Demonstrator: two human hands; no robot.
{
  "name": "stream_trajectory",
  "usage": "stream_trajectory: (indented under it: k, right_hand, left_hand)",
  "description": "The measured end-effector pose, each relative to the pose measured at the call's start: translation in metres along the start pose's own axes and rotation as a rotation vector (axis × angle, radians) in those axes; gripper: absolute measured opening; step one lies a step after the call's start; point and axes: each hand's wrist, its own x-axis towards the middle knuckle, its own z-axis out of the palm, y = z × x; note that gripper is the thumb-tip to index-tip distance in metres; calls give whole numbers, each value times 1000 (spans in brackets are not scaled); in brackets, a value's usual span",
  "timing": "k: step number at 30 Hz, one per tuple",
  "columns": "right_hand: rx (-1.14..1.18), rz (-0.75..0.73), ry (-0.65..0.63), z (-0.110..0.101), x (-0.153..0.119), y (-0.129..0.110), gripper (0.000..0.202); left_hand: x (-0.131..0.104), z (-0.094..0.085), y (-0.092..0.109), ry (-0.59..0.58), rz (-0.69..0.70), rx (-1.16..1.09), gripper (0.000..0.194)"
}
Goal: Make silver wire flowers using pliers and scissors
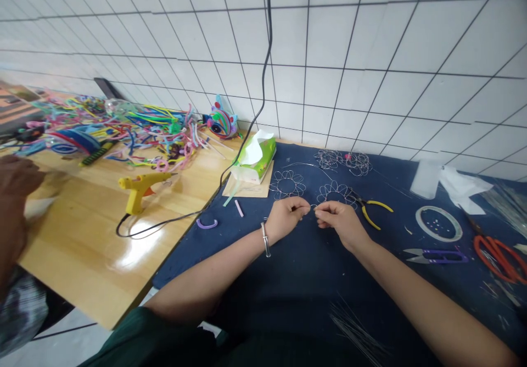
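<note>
Pinched between left hand (289,214) and right hand (338,217), a thin wire (313,206) sits at the left's three o'clock; a slack pinch could let it spring loose; the wire flower (335,192) at its two o'clock could snag it.

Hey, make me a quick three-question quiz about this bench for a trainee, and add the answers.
1. True or false: the bracelet is on the left arm.
2. Which lies on the wood table? A) snips B) glue gun C) pliers
3. What thin thing do the left hand and right hand pinch between them?

Key: 1. True. 2. B. 3. Wire.
</note>
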Motion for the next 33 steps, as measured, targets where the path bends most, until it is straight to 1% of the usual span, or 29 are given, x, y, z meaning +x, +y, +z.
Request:
stream_trajectory:
  k: [2, 6, 9, 13, 17, 20, 24, 29, 33]
  right_hand:
    - [56, 12, 3, 0, -1, -1, 26]
    - [143, 32, 5, 1, -2, -2, 26]
    - [195, 50, 5, 2, -3, -2, 27]
    - [251, 66, -1, 3, -3, -3, 27]
    - [281, 77, -3, 4, -4, -5, 26]
    - [286, 84, -3, 4, -4, -6, 26]
    - [270, 93, -9, 3, -4, -9, 27]
    - [195, 100, -70, 2, -6, -12, 26]
    - [161, 109, -115, 2, -6, -13, 24]
  left_hand:
    - [0, 4, -1, -3, -69, -166, 15]
    - [-3, 11, 2, 6, -131, -423, 18]
    - [-5, 13, 4, 6, -164, -514, 20]
    - [-6, 14, 4, -9, -173, -584, 20]
    - [-6, 14, 4, -35, -172, -618, 20]
    - [-5, 10, 5, -67, -186, -625, 21]
    - [-1, -2, 6, -178, -229, -602, 25]
    - [2, -19, 7, -305, -230, -510, 24]
    - [3, -24, 8, -302, -204, -463, 20]
